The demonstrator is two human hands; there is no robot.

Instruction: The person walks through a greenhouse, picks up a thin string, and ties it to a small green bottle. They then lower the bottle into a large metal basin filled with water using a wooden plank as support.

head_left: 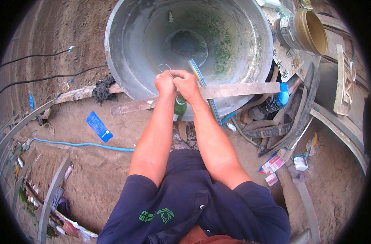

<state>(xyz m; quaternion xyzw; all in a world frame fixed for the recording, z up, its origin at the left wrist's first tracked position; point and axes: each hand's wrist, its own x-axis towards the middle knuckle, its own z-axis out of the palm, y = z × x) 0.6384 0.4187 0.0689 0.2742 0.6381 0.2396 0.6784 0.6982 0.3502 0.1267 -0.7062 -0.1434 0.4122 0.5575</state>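
Note:
My left hand (pixel 164 83) and my right hand (pixel 187 83) are held together at the near rim of a big grey metal tub (pixel 124 53). Both pinch a thin pale wire (pixel 164 66) that loops up just above my fingers. A green glass bottle (pixel 179 107) stands below my wrists, partly hidden by them. A blue hose (pixel 198 73) runs from inside the tub past my right hand toward the ground. A long wooden slat (pixel 238 89) lies across the tub's near edge under my hands.
Bare earth surrounds the tub. A blue packet (pixel 99 126) and a light blue hose (pixel 80 144) lie at left, black cables (pixel 39 79) further left. A tan bucket (pixel 305 30), planks, a blue-capped pipe (pixel 281 94) and small boxes (pixel 274 164) crowd the right.

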